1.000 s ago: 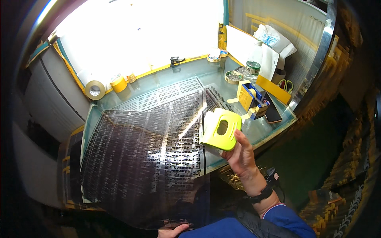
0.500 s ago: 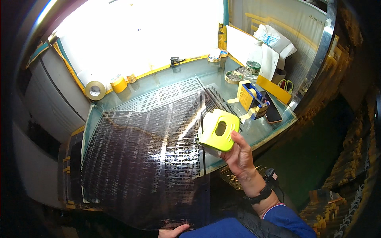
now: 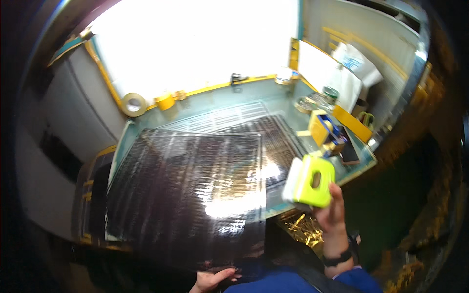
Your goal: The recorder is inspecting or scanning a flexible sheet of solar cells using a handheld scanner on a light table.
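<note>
My left hand (image 3: 212, 280) grips the near edge of a large dark, glossy film sheet (image 3: 181, 180) printed with rows of fine pattern. The sheet spreads over the glass-topped table and overhangs its front edge. In my right hand (image 3: 333, 215) is a lime-green handheld block (image 3: 323, 191) with an oval hole and a white side. I hold it up off the table, right of the sheet. Under the sheet's upper right part lies another dark patterned sheet (image 3: 281, 136), and a paler one (image 3: 229, 115) shows behind.
On the table's right stand a yellow-and-blue tape dispenser (image 3: 322, 128), a dark phone (image 3: 350, 152) and a clear bottle (image 3: 329, 95). Tape rolls (image 3: 134, 104) line the back beside a bright white panel (image 3: 195, 44). Gold scraps (image 3: 304, 230) lie below the front edge.
My right hand has moved right with the lime-green block, away from the sheet. The view has shifted, and the large sheet's upper edge lies flatter, uncovering more of the sheet beneath.
</note>
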`<state>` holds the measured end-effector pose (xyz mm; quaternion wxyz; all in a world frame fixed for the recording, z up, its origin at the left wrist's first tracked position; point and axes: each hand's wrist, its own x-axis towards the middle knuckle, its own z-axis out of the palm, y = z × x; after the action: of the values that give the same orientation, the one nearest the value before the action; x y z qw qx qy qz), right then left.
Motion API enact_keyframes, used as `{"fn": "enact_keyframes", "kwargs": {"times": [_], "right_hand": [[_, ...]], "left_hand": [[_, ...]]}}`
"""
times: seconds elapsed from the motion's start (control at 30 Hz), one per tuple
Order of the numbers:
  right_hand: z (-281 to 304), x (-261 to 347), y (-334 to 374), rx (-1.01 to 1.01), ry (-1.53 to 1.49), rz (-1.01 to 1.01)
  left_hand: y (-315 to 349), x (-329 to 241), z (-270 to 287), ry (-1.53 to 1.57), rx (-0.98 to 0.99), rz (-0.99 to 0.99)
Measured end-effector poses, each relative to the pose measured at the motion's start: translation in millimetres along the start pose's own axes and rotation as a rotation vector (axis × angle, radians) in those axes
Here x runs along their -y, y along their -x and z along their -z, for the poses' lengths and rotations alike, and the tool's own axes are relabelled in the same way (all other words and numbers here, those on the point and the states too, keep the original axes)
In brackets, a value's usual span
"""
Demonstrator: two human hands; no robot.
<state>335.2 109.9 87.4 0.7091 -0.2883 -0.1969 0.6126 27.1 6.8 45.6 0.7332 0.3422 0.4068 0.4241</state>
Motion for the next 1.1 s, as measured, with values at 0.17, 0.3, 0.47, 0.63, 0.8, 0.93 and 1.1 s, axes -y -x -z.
{"fn": "enact_keyframes", "kwargs": {"times": [0.17,0.3,0.47,0.63,0.8,0.93,1.1], "right_hand": [[67,-17,54,0.342,-0.026,-0.488],[-3,-17,81,0.124,0.083,-0.594],[-1,-52,51,0.387,-0.039,-0.689],[-3,-45,51,0.334,0.021,-0.673],[-3,-29,53,0.232,0.107,-0.655],[-5,-19,58,0.191,0.168,-0.658],[-3,-5,73,0.117,0.237,-0.652]], "left_hand": [[-37,-15,-24,-0.078,0.164,0.166],[-40,-5,-35,-0.228,0.219,0.251],[-42,27,-18,0.034,0.238,0.092],[-16,-33,22,0.132,0.02,0.015],[3,-88,76,0.218,-0.454,-0.441],[8,-122,161,0.241,-0.676,-0.821],[32,-155,228,0.119,-1.015,-0.704]]}}
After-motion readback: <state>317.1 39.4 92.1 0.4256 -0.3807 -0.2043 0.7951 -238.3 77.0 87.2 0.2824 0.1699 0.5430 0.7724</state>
